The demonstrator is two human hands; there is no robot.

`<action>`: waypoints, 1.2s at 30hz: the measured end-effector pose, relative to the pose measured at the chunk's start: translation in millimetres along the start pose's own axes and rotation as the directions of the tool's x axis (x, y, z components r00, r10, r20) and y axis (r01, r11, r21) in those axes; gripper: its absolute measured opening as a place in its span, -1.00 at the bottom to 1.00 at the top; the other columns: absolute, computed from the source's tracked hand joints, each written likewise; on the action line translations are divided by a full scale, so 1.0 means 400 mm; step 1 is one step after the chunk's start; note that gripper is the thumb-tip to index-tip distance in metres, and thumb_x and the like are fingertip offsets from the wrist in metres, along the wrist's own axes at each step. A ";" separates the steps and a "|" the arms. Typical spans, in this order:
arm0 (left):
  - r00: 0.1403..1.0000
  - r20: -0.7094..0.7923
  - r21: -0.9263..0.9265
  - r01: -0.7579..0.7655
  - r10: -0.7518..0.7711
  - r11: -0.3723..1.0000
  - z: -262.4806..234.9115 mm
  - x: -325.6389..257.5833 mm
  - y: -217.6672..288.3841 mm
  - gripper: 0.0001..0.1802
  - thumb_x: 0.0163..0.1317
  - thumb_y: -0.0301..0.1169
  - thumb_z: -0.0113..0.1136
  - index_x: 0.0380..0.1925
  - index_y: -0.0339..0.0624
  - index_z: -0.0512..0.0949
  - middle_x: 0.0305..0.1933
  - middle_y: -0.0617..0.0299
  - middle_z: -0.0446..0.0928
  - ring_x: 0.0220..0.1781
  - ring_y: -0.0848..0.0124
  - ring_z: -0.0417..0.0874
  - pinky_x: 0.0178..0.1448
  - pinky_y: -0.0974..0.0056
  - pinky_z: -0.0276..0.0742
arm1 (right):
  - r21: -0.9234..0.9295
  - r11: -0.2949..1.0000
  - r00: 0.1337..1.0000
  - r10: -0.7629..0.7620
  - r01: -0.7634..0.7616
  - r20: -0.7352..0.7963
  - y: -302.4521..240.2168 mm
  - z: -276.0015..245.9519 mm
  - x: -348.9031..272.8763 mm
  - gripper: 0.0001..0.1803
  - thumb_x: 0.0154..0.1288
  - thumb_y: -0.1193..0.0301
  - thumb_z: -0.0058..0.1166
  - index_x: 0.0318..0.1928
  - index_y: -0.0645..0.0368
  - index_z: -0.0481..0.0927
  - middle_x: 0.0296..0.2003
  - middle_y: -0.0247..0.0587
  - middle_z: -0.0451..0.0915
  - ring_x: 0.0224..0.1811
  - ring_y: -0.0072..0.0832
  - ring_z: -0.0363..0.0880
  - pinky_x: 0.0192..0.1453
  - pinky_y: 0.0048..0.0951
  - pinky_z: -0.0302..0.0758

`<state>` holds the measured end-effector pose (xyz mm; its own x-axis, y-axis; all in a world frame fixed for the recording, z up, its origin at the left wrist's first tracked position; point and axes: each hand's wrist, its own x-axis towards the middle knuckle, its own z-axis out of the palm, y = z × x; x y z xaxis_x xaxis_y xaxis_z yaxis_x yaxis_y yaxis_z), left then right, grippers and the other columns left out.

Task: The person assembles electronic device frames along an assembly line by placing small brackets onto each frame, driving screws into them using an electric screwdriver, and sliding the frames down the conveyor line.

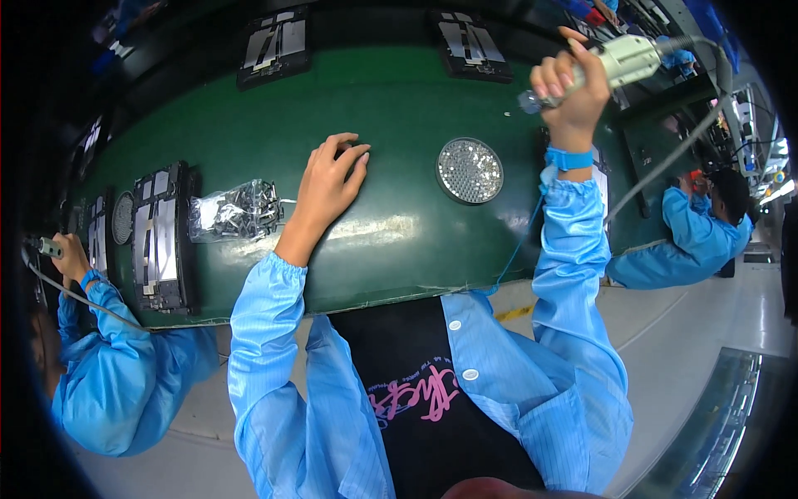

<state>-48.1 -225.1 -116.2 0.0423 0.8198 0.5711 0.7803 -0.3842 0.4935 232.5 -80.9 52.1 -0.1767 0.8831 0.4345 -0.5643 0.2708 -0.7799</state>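
My right hand [573,91] is raised above the right part of the green table, its fingers wrapped round a pale electric screwdriver [629,60]. The tool's clear tip end points left, and a grey cable [670,160] runs from its other end. Over the middle of the table, my left hand [334,179] has loosely bent fingers, apart, with nothing in them. Between my hands lies a round dish [470,170] full of small shiny pieces. Left of my left hand is a clear plastic bag [237,211] of small metal parts. A blue wrist strap [570,159] circles my right wrist.
A black-framed device assembly [162,237] lies left of the bag. Two similar assemblies, one back left [274,46] and one back right [470,46], line the table's far side. Co-workers in blue sit at left [125,366] and right [702,229]. The table's near edge [399,298] runs before me.
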 end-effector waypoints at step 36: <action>0.998 0.038 -0.642 -0.013 0.048 0.767 0.012 -0.026 0.106 -0.70 0.17 -0.47 0.36 -0.09 -0.32 0.67 -0.19 0.09 0.69 -0.18 0.27 0.73 -0.11 0.27 0.62 | -0.006 0.964 0.945 0.260 -0.264 0.198 0.173 0.229 -0.219 -0.61 0.43 0.38 -0.26 0.11 0.40 0.39 -0.74 -0.45 0.14 -0.77 -0.62 0.13 -0.67 -0.48 0.25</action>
<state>-12.3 -248.1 -104.4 0.1040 0.8159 0.5688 0.1973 -0.5775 0.7922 135.1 -174.6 1.1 -0.4731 0.8295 0.2970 -0.4930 0.0301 -0.8695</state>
